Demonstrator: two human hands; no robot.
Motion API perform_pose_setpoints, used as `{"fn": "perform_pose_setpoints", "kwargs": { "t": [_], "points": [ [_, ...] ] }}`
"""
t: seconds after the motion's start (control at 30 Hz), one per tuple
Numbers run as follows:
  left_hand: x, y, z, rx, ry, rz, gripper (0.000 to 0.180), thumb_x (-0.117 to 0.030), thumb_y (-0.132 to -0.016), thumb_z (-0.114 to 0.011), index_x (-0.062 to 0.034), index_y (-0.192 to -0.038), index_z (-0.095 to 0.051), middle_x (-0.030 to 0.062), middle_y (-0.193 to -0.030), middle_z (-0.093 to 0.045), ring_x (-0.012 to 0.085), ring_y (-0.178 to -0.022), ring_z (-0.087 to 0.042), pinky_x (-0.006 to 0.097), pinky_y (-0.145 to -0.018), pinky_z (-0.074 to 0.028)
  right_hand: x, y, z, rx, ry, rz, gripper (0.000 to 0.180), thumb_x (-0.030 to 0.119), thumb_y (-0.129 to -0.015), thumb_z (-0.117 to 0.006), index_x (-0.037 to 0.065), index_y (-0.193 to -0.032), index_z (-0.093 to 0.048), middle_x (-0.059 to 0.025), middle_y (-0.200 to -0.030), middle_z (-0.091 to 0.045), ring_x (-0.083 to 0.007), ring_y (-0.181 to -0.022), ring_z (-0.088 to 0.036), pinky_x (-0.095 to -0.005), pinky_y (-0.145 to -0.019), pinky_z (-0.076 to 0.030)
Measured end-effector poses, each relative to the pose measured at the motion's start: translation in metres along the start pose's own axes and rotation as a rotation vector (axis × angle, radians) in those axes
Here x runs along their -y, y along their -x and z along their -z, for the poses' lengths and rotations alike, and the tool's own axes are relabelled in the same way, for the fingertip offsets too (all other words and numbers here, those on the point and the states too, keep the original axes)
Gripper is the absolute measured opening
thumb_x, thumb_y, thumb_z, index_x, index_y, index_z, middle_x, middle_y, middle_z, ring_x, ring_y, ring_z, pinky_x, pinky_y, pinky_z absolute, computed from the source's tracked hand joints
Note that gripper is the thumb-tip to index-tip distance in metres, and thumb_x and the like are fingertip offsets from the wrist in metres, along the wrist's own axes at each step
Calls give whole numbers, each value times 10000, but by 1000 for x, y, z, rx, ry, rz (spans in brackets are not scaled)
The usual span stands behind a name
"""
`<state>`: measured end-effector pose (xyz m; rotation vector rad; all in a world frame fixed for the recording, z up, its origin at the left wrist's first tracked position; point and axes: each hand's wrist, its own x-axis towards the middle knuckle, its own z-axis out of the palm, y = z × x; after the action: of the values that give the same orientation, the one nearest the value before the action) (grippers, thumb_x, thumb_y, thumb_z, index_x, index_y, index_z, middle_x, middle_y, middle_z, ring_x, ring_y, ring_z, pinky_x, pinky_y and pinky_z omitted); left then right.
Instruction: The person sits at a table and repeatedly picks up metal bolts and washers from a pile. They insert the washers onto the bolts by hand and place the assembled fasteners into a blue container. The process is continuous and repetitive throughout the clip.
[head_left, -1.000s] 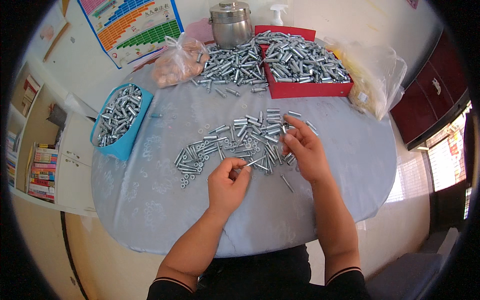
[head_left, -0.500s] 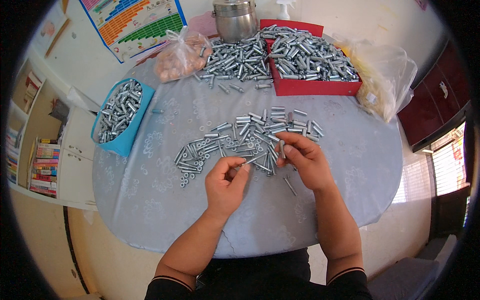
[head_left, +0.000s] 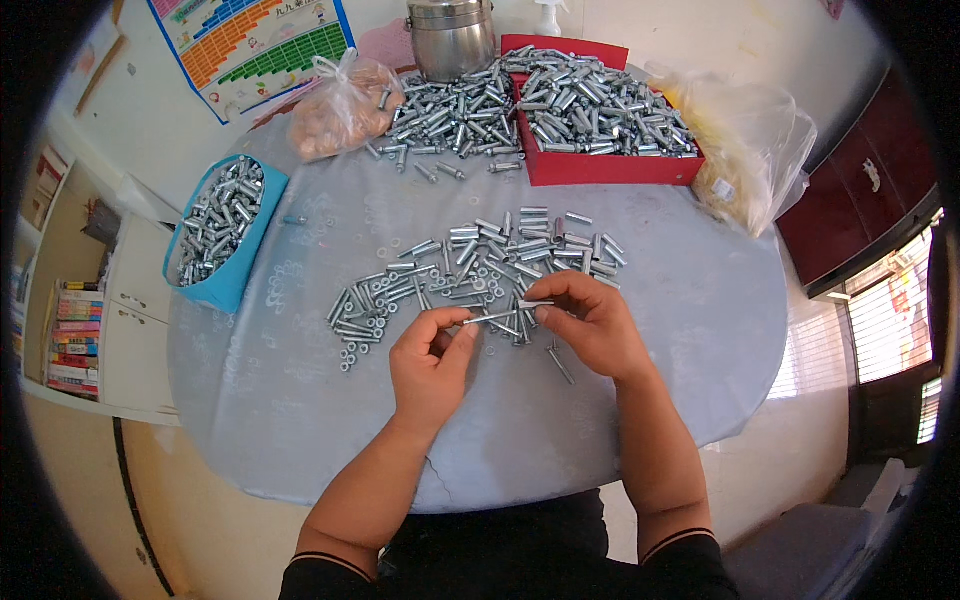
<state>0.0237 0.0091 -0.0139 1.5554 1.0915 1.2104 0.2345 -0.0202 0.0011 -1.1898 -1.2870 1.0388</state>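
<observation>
My left hand (head_left: 430, 370) pinches one end of a slim metal bolt (head_left: 491, 317) between thumb and fingertips. Facing it, my right hand (head_left: 592, 328) grips a short metal sleeve (head_left: 533, 304), partly covered by my fingers. The bolt's right end meets the sleeve's left end; whether it has entered the sleeve I cannot tell. Just beyond my hands, loose bolts (head_left: 352, 325), small nuts (head_left: 379, 322) and silvery sleeves (head_left: 463, 234) lie spread on the grey tablecloth (head_left: 290, 400). One separate bolt (head_left: 561, 362) rests below my right hand.
A blue container (head_left: 228, 290) of metal anchors stands at the left. Across the back are a red box (head_left: 610, 171) heaped with anchors, a loose anchor pile (head_left: 455, 115), a steel pot (head_left: 452, 45), a knotted plastic bag (head_left: 340, 112) and another clear bag (head_left: 755, 160).
My right hand has turned the sleeve from upright to nearly level and brought it left against the bolt. The whole scene has shifted slightly left in view.
</observation>
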Motion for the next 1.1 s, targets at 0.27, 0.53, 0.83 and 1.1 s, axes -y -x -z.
{"fn": "perform_pose_setpoints", "kwargs": {
  "t": [0.27,0.53,0.83,1.1],
  "points": [
    [-3,0,1,17,-25,8,138,-18,-841,-677,-17,-978,-664,-33,-773,-597,25,-637,-467,187,-563,-381,4,1,-1,-9,44,5,185,-39,-822,-657,0,-1002,-671,-27,-958,-634,-92,-842,-571,-237,-732,-471],
    [-13,0,2,32,-8,68,134,-20,-841,-688,-9,-973,-668,-38,-786,-601,20,-653,-476,182,-576,-390,-1,2,-4,26,27,-27,204,-51,-811,-673,4,-1008,-681,-44,-1009,-645,-102,-868,-587,-238,-741,-479],
    [-11,-1,3,112,200,284,185,-43,-872,-671,12,-1049,-671,33,-847,-676,68,-653,-589,203,-564,-475,6,3,-6,41,-104,-189,166,-4,-848,-686,-34,-1010,-676,-28,-889,-675,-84,-819,-614,-225,-729,-501],
    [-6,9,-3,279,224,188,243,-57,-896,-649,16,-1128,-655,72,-880,-694,115,-750,-669,228,-655,-535,0,2,-9,27,-8,-82,153,36,-827,-730,-13,-963,-683,-22,-822,-665,-68,-739,-585,-216,-654,-482]
  ]
}}
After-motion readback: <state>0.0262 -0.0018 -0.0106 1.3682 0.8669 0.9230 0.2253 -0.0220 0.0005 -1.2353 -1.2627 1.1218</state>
